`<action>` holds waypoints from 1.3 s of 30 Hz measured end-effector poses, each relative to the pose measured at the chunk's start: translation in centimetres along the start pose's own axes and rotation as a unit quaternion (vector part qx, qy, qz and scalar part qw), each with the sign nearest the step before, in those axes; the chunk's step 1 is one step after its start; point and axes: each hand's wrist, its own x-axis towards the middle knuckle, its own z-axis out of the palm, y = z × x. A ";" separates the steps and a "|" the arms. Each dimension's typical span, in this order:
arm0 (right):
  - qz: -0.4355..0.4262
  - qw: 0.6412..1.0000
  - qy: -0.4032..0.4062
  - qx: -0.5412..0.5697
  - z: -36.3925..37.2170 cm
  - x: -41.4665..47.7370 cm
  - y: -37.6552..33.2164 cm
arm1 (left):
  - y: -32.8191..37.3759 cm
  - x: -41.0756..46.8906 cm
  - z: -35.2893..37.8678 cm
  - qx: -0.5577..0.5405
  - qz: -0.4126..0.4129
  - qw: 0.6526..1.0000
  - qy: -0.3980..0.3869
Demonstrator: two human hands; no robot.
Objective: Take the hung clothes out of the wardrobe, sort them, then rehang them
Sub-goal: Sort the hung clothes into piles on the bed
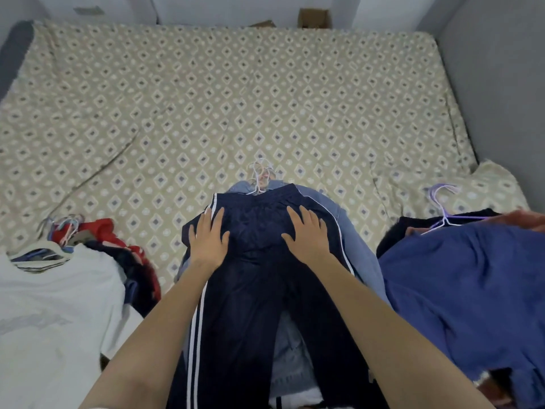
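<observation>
Dark navy track trousers with white side stripes lie on top of a middle pile on the bed, over light blue jeans. My left hand presses flat on the trousers' upper left part, fingers straight. My right hand presses flat on the upper right part, fingers spread. White wire hangers poke out beyond the waistband. A left pile holds a white T-shirt over red and dark clothes. A right pile has a blue garment on a purple hanger.
The bed carries a beige diamond-patterned sheet, with bare sheet beyond the three piles. A grey wall runs along the right side. A cardboard box stands past the bed's far edge. A dark cushion sits at the far left corner.
</observation>
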 end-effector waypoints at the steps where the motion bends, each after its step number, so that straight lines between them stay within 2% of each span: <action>1: -0.004 1.000 -0.001 0.001 0.7 1.2 0.3 | -0.4 0.9 0.9 0.002 -0.005 1.000 -0.001; 9: -0.017 0.998 0.064 0.022 5.4 10.2 2.5 | -3.1 6.8 6.2 -0.053 -0.058 0.996 0.038; 13: -0.004 0.997 0.049 0.060 6.3 12.5 2.9 | -3.4 8.3 7.0 -0.040 -0.054 0.993 0.095; 16: -0.008 0.996 0.047 0.071 6.6 12.8 3.3 | -3.1 8.6 6.4 -0.011 -0.082 0.993 0.081; 20: 0.007 0.995 0.028 0.091 6.6 12.4 4.0 | -3.3 7.8 5.6 -0.070 -0.100 0.991 0.053; 23: 0.002 0.997 0.005 0.081 5.9 12.0 4.3 | -3.4 6.0 5.2 -0.147 -0.105 0.981 0.074; 29: -0.010 0.996 -0.053 0.075 2.2 9.5 3.7 | -2.1 2.0 1.9 -0.209 -0.079 0.969 0.109; 35: -0.029 0.993 0.003 0.112 -1.1 4.4 3.3 | -0.7 -1.9 -2.8 -0.211 -0.060 0.967 0.131; 39: -0.019 0.983 0.041 0.178 -3.7 -0.1 2.5 | 0.4 -5.3 -6.4 -0.214 -0.029 0.965 0.146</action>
